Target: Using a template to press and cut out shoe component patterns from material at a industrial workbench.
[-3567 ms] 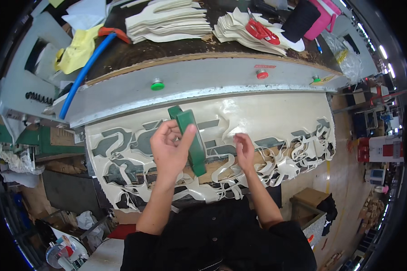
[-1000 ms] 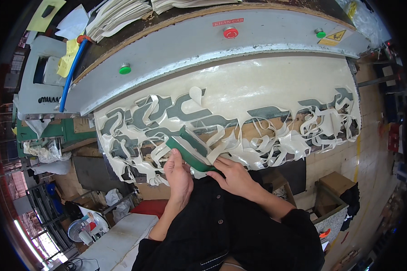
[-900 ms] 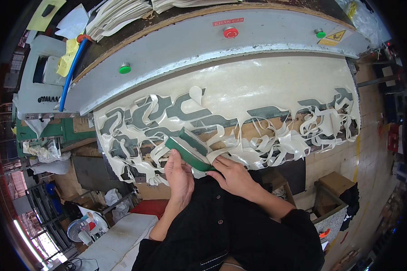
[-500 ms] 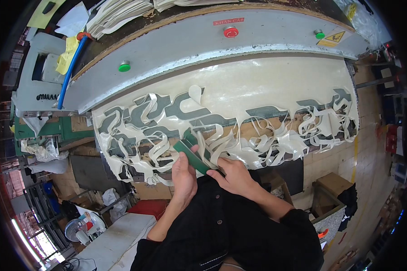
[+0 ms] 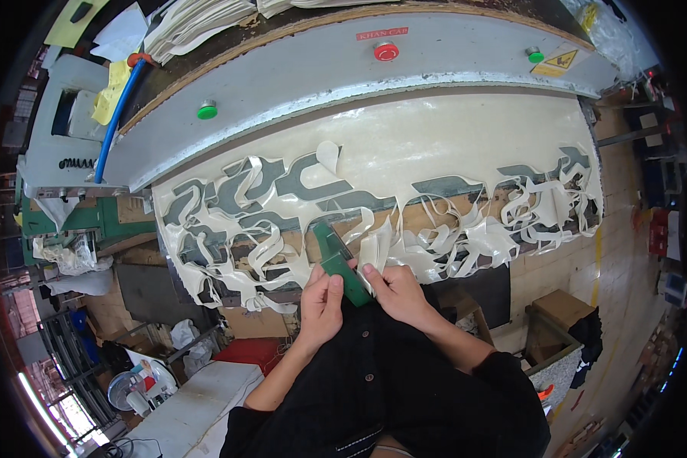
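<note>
In front of my chest, my left hand (image 5: pixel 322 307) is closed around a green cutting die (image 5: pixel 349 284) with a bent, narrow shape, its thumb lying on the green face. My right hand (image 5: pixel 398 294) pinches several cream cut pieces (image 5: pixel 373 252) at the die's right side, thumb on top. Some of its fingers are hidden behind the pieces. Beyond both hands spreads a glossy cream sheet (image 5: pixel 450 122). Its near part is cut into loops and curling strips (image 5: pixel 473 244), with a dark grey layer showing through the gaps.
Along the far side runs a grey press beam (image 5: pixel 298 91) with a red button (image 5: pixel 386 51) and green buttons. Stacks of cream pieces (image 5: pixel 198 27) lie on top of it. A blue tube (image 5: pixel 120 122) hangs at left. At lower right stands an open bin (image 5: pixel 549 343).
The die has turned so its green face shows more, and my left hand has shifted right along it. The cream pieces now stand apart from the die in my right hand.
</note>
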A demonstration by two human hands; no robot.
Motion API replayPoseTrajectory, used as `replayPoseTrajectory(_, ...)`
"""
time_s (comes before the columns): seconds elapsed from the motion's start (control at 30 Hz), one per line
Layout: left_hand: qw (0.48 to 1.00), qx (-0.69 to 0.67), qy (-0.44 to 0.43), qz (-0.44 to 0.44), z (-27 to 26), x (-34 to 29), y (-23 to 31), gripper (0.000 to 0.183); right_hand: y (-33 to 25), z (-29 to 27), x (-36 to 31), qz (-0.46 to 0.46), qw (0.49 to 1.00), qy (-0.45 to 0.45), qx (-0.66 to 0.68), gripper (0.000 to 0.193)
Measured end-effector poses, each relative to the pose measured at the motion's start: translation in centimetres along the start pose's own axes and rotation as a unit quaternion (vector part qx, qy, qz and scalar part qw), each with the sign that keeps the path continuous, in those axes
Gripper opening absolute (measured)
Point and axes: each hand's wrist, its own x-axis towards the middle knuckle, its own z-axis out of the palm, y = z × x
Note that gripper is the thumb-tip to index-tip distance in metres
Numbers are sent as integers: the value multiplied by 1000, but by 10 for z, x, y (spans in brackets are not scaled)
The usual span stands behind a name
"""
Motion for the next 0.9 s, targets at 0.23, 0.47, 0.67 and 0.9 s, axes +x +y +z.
replayPoseTrajectory(0.23, 954, -182, 213, -108, -46, 4, -30, 32, 62, -54, 27, 40, 967, 231, 96, 56)
replayPoseTrajectory(0.47, 926, 343, 146, 66, -76, 52, -17, 20, 65, -132, 42, -70, 941, 289, 164, 62)
replayPoseTrajectory(0.67, 927, 360, 99, 32, -26, 84, -56, 21, 36, -115, 47, -20, 852, 124, 509, 55)
replayPoseTrajectory(0.9, 856, 366, -75, 357, 16, 67, 22, 42, 47, -86, 41, 78, 828, 45, 553, 57)
